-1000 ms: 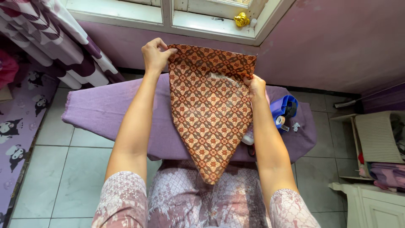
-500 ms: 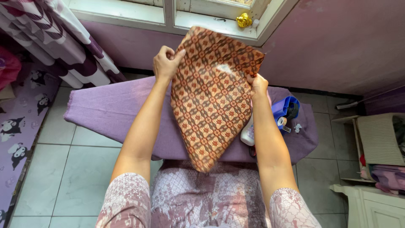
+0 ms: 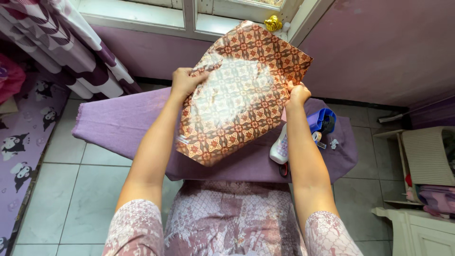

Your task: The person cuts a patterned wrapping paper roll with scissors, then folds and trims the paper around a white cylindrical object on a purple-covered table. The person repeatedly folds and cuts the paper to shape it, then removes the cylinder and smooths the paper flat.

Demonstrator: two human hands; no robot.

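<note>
I hold a glossy brown sheet with an orange batik-like pattern (image 3: 239,92) up in front of me, above a purple cloth-covered board (image 3: 123,123). My left hand (image 3: 185,83) grips its left edge, and my right hand (image 3: 297,94) pinches its right edge. The sheet is tilted, its top corner up by the window sill and its lower corner hanging over the board. Light glares off its middle.
On the board to the right lie a blue tape dispenser (image 3: 322,121), a white bottle (image 3: 279,149) and red-handled scissors (image 3: 283,169). A gold ornament (image 3: 271,22) sits on the window sill. A striped curtain (image 3: 61,42) hangs left; white shelves (image 3: 417,166) stand right.
The sheet has swung up and rotated: its long hanging point rose off my lap and now sits over the board. Both hands moved slightly down along the sheet's edges.
</note>
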